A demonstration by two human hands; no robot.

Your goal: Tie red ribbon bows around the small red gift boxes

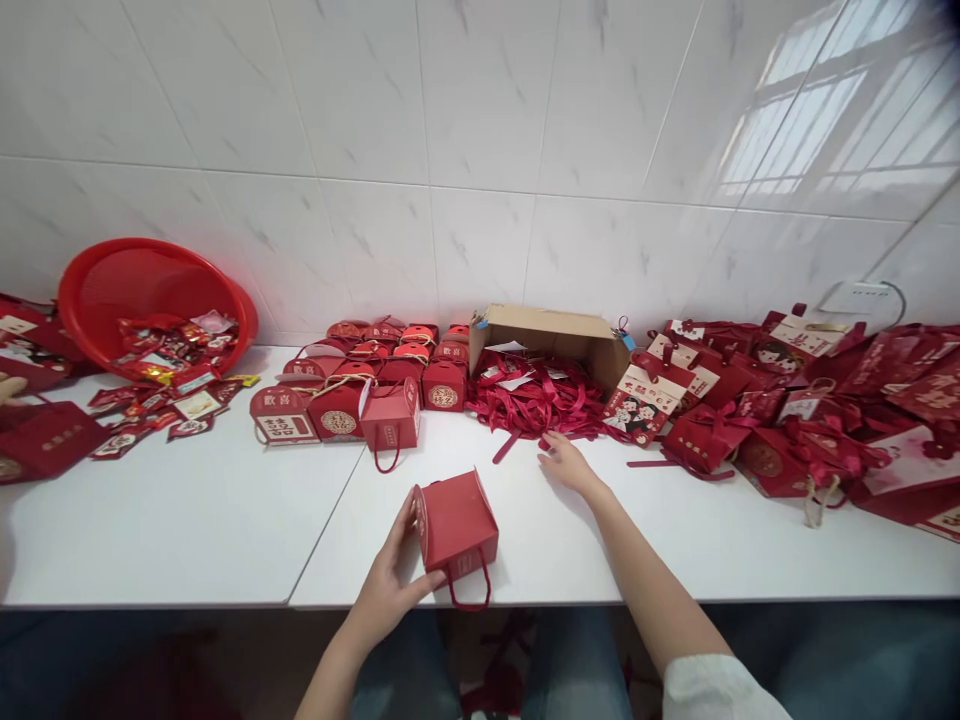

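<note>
My left hand [390,580] grips a small red gift box [456,527] with a loop handle near the front edge of the white table [225,520]. The box lies tilted on its side. My right hand [566,462] reaches forward, fingers spread flat on the table, touching the edge of a pile of red ribbons [536,400]. The ribbons spill out of an open cardboard box [555,335] lying on its side against the wall.
Several finished red boxes [367,385] stand in rows at the back centre. A tilted red basin [150,300] holds sweet packets at the left. Red bags and flat cartons [787,410] crowd the right. Another person's fingers [9,388] show at the left edge.
</note>
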